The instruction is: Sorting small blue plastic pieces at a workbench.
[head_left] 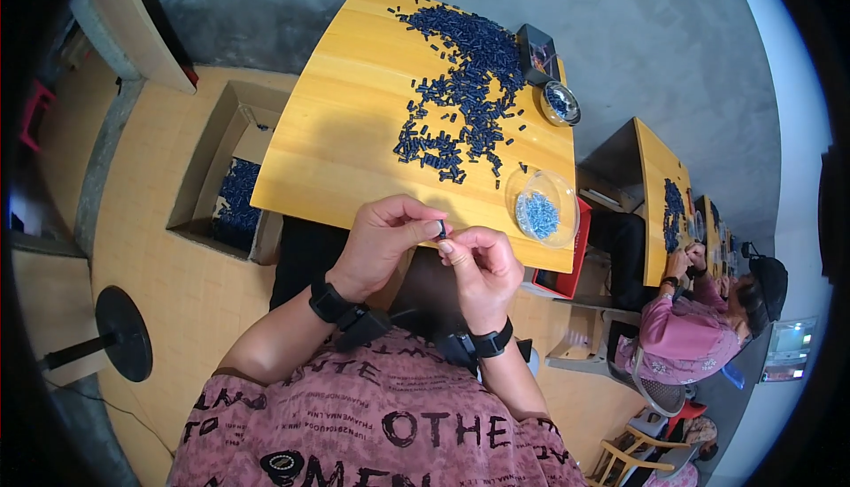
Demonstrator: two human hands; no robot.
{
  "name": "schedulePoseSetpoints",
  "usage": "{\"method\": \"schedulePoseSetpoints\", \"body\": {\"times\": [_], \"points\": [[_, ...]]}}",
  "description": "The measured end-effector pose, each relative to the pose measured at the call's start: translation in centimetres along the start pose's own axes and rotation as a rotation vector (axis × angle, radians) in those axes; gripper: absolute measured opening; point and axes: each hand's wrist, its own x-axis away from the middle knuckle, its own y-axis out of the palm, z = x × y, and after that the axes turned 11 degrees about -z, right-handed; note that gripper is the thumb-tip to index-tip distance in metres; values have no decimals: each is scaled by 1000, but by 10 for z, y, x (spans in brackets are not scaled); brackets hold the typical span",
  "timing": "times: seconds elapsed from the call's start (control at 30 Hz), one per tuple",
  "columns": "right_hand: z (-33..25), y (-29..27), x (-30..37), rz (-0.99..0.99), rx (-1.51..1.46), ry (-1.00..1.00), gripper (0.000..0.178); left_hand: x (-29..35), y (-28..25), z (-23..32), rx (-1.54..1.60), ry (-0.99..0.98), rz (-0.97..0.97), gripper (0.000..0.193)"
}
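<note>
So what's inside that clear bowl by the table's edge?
The clear bowl holds a small heap of light blue bits, too small to identify. Its wall is see-through, so little is hidden, only whatever lies beneath the heap itself.

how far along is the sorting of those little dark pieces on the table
Done: a cardboard box beside the table holds dark pieces. In hand: the left hand and right hand pinch one small dark piece. Left: a large pile of dark pieces on the yellow table.
</note>
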Motion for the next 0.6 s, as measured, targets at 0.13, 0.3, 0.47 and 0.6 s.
{"method": "schedulePoseSetpoints", "body": {"times": [0.13, 0.3, 0.47, 0.6], "points": [[-7, -4, -9, -18, 688, -386, 19, 1, 0, 0, 22, 15, 26, 11], [-14, -10, -13, -23, 873, -427, 30, 2, -5, 2, 64, -5, -52, 13], [-11, -13, -19, -117, 851, -605, 35, 2, -5, -2, 312, 9, -126, 15], [-12, -16, -19, -134, 874, -629, 34, 1, -6, -9, 400, 2, -169, 15]]}}
